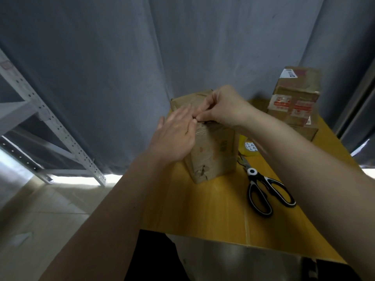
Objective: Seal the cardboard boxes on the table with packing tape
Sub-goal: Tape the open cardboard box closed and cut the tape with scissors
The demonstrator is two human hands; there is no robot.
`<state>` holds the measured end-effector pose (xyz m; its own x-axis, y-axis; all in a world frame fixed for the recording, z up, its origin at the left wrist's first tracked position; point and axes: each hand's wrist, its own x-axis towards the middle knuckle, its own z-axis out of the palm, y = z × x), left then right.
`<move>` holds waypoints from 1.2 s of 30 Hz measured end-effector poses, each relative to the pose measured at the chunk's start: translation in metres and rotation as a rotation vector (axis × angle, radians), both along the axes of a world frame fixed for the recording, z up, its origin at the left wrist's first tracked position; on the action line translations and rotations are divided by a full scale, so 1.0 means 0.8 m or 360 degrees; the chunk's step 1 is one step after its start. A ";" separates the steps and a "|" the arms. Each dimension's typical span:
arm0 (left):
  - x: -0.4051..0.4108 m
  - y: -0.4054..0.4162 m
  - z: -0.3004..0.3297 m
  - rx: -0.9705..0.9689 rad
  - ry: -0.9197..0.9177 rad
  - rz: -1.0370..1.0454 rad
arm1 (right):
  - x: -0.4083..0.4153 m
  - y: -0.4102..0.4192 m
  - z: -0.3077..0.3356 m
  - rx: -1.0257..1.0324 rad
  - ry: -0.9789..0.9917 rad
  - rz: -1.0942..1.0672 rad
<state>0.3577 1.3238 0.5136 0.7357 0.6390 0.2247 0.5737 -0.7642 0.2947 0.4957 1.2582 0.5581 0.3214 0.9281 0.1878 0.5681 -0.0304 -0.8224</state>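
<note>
A brown cardboard box [213, 155] stands on the yellow table [203, 209], with clear tape over its near top edge. My left hand [175, 134] lies flat with straight fingers against the box's left side and top. My right hand [221, 107] is over the top of the box, its fingers curled and pinching at the tape edge there. A yellow roll of packing tape [248, 147] sits just right of the box, partly hidden behind my right forearm. A second taped cardboard box [294, 98] is at the back right, on another flat box.
Black-and-white scissors [265, 191] lie on the table right of the box, handles toward me. A grey curtain [182, 47] hangs behind the table. A white metal shelf frame [50, 122] stands at the left on the tiled floor.
</note>
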 end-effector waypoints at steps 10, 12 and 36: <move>0.006 -0.017 -0.018 0.0034 -0.0237 0.0235 | 0.003 -0.015 -0.015 0.0327 0.0055 -0.0465; 0.004 -0.027 -0.023 0.0111 -0.0548 0.0145 | 0.017 -0.024 -0.016 0.0433 0.0092 -0.0630; 0.004 -0.024 -0.054 0.1045 -0.1217 -0.0070 | -0.002 0.082 0.050 -0.0918 -0.1372 0.0309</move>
<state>0.3611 1.3047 0.4703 0.2669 0.1948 0.9438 0.3742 -0.9235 0.0848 0.4942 1.3238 0.5981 0.1256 0.9708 -0.2043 0.9906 -0.1340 -0.0278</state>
